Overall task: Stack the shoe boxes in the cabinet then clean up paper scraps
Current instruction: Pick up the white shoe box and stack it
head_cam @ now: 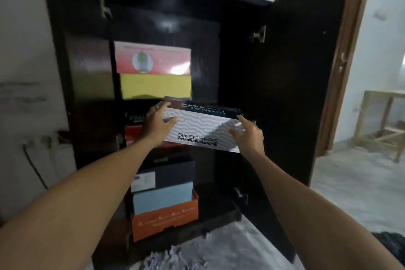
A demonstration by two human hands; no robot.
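I hold a white Skechers shoe box (197, 130) with a wavy grey pattern and a dark side in front of the open dark cabinet (87, 55). My left hand (156, 126) grips its left end and my right hand (248, 136) its right end. Below it a stack of boxes stands in the cabinet: an orange box (164, 218) at the bottom, a light blue box (162, 198) on it, then a dark grey box (171, 174). Higher up sit a yellow box (155, 85) and a red-and-white one (153, 59). Paper scraps (173, 257) lie on the floor in front.
The cabinet's right door (306, 85) stands open beside my right arm. A wooden frame stool (383, 123) stands at the far right on the pale floor. A wall socket with a black cable (32, 160) is at the left. A brown door frame (350, 72) rises behind the cabinet door.
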